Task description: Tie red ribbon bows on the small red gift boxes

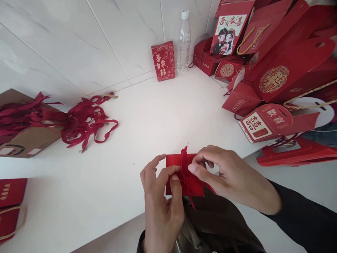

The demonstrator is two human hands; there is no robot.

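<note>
Hands [162, 198] on red box [194, 186], ribbon [184, 160]; right pinch unclear.

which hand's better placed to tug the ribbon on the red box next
Likely the right hand: its fingertips are beside the ribbon, while the left hand holds the red box.

My head view looks forward and down, close above the hands [158, 198], facing the desk [158, 116] and wall [126, 31].

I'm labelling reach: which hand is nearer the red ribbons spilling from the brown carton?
Left. The left hand is right of the red ribbons, holding a red box; the right hand is farther right.
</note>
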